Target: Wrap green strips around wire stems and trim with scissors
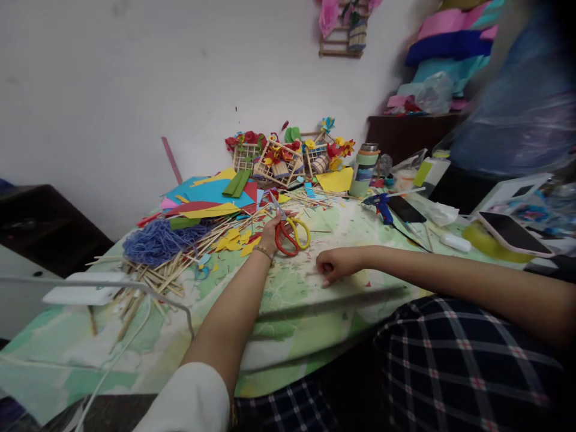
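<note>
Above the tablecloth, my left hand (269, 235) is closed on a pair of scissors (291, 245) with one red and one yellow handle loop. The blades point away and slightly left, and the handles hang to the right of the palm. Part of the fingers is hidden behind the scissors. My right hand (335, 264) rests on the cloth to the right in a loose fist, with nothing visible in it. Yellow paper scraps (231, 240) lie just left of my left hand.
Blue-violet yarn (157, 241) lies on thin wooden sticks (168, 273) at left. Coloured sheets (204, 191) and small stick frames with paper flowers (279, 162) are at the back. A bottle (363, 171), blue glue gun (383, 207) and phone (514, 233) stand or lie right. A cable (130, 283) crosses front left.
</note>
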A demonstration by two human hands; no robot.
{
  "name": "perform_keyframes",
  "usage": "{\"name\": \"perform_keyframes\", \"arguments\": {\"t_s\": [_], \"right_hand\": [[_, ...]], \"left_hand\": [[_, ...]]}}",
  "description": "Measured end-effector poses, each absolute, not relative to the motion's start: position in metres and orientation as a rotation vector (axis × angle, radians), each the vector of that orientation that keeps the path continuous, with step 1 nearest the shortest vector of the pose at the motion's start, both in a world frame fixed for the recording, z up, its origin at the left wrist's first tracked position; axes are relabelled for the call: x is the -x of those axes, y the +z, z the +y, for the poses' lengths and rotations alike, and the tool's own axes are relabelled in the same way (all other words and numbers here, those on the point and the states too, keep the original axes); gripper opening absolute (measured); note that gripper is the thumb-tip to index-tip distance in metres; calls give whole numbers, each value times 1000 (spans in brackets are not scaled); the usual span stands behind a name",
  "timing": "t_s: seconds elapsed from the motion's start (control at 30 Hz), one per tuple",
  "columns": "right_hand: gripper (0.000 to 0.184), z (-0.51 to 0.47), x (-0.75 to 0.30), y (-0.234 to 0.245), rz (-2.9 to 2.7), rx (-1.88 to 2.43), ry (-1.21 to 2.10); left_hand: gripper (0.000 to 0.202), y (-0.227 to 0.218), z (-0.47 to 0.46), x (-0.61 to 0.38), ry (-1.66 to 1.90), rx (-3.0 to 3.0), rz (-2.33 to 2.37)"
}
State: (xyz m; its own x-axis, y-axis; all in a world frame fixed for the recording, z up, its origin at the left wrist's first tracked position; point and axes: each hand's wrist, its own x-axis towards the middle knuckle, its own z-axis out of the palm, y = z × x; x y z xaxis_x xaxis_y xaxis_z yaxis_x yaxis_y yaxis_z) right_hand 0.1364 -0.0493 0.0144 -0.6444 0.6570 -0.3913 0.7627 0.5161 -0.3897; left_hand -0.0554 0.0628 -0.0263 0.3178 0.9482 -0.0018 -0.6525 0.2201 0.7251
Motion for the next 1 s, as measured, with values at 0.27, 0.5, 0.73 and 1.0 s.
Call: {"name": "perform_keyframes", "arguments": {"t_s": [0.27,0.5,0.73,1.0], "right_hand": [[55,-58,-156,-1,2803,-1003,-619],[64,-64,-148,-4,2862,-966,-337],[58,-64,-154,-12,2965,-1017,-282],[16,-126,-137,-36,3128,-819,-94]], "left_hand": [[24,-24,59,54,1183,-697,519],[25,-24,56,56,1193,-705,492],[23,-25,56,53,1204,-688,490],[31,-22,60,49,1184,-689,533]]}}
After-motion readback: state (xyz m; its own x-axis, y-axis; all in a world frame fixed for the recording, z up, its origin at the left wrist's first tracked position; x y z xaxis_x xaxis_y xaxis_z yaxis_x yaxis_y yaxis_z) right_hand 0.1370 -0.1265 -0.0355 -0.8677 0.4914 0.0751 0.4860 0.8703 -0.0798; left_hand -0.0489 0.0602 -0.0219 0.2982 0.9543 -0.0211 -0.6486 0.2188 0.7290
